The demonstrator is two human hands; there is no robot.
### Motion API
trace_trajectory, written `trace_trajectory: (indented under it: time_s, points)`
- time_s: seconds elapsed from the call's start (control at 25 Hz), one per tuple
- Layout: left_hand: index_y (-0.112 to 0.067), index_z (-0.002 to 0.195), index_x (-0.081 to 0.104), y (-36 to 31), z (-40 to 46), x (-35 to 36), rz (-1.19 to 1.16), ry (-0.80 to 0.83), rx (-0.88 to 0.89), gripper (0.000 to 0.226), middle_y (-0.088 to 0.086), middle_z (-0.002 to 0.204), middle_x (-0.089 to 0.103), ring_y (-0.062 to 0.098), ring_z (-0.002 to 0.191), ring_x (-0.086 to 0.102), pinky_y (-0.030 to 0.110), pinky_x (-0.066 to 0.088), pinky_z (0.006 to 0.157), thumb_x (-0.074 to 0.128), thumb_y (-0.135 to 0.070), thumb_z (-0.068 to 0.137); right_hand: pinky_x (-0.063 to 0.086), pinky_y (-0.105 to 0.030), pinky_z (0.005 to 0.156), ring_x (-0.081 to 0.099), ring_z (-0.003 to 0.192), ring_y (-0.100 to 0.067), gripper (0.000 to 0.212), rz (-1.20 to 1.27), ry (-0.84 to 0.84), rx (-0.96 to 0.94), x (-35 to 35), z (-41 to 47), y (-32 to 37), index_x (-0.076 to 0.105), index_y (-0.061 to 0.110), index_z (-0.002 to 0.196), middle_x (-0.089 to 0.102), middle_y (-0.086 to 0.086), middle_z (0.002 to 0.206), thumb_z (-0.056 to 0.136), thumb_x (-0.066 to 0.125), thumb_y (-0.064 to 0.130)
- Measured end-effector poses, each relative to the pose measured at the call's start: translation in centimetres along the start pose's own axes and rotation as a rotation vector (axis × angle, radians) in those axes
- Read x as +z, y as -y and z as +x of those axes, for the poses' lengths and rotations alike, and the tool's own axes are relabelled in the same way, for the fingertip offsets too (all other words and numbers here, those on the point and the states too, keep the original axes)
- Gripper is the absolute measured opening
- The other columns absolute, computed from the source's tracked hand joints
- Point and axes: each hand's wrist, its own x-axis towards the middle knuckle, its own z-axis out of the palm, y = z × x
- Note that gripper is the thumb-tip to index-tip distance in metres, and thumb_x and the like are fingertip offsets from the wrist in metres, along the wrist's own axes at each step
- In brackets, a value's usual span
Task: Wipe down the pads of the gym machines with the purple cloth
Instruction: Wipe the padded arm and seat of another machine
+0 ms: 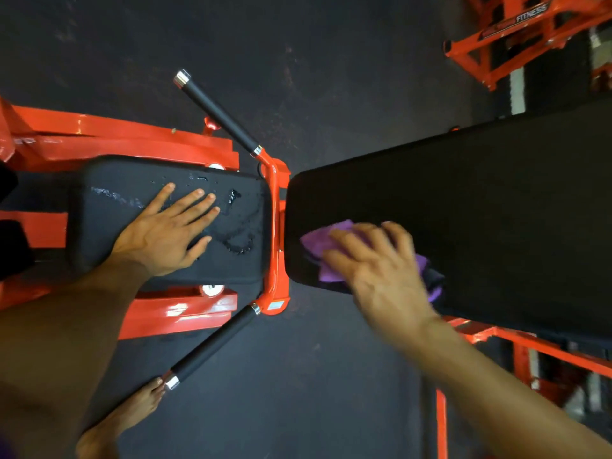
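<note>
**Cloth on the long pad, bare palm on the wet seat**

The long black back pad (pixel 480 210) fills the right side, on an orange frame (pixel 275 233). Left of it sits the smaller seat pad (pixel 132 180), beaded with droplets. The left hand (pixel 162 233) lies flat and open on that seat, fingers spread. The right hand (pixel 381 270), blurred, presses the purple cloth (pixel 318 243) onto the long pad's near-left end. A bare foot (pixel 132 412) stands on the dark floor (pixel 298 392).
</note>
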Motion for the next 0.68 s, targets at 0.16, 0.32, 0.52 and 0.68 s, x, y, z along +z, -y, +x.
trace_trajectory:
  time_s: [0.16, 0.32, 0.52, 0.68]
  points:
    - [-0.010, 0.154, 0.047, -0.2, -0.1, -0.2, 0.010, -0.013, 0.000, 0.067, 0.007, 0.161, 0.042, 0.015, 0.152, 0.022, 0.062, 0.016, 0.124, 0.029, -0.046, 0.101, 0.036, -0.053, 0.100, 0.042, 0.127, -0.042, 0.065, -0.195, 0.140, 0.061, 0.2, -0.1, -1.1, 0.050, 0.025, 0.144, 0.043, -0.011, 0.153, 0.082, 0.070, 0.029]
    - [-0.011, 0.154, 0.045, 0.2, -0.1, 0.5, 0.023, -0.044, 0.008, 0.067, 0.006, 0.162, 0.041, 0.014, 0.152, 0.020, 0.061, 0.013, 0.125, 0.027, -0.048, 0.101, 0.029, -0.053, 0.110, 0.026, 0.141, -0.043, 0.056, -0.216, 0.306, -0.072, 7.9, 8.0, 5.1, 0.037, 0.019, 0.149, 0.032, -0.013, 0.155, 0.095, 0.026, 0.022]
    - [-0.011, 0.155, 0.045, 0.3, -0.4, 1.0, 0.008, -0.058, 0.005, 0.068, 0.006, 0.163, 0.040, 0.014, 0.152, 0.021, 0.061, 0.012, 0.126, 0.027, -0.048, 0.101, 0.031, -0.049, 0.109, 0.030, 0.140, -0.038, 0.046, -0.241, 0.387, -0.149, 10.9, 11.4, 9.0, 0.042, 0.015, 0.144, 0.042, -0.009, 0.146, 0.102, 0.026, 0.026]
    - [-0.010, 0.154, 0.047, -0.1, -0.2, 0.4, -0.022, -0.062, 0.000, 0.068, 0.007, 0.162, 0.041, 0.015, 0.152, 0.020, 0.062, 0.014, 0.125, 0.027, -0.047, 0.100, 0.041, -0.047, 0.094, 0.042, 0.126, -0.039, 0.052, -0.186, 0.261, -0.113, 3.4, 2.1, 2.7, 0.053, 0.012, 0.137, 0.050, -0.009, 0.138, 0.086, 0.056, 0.017]
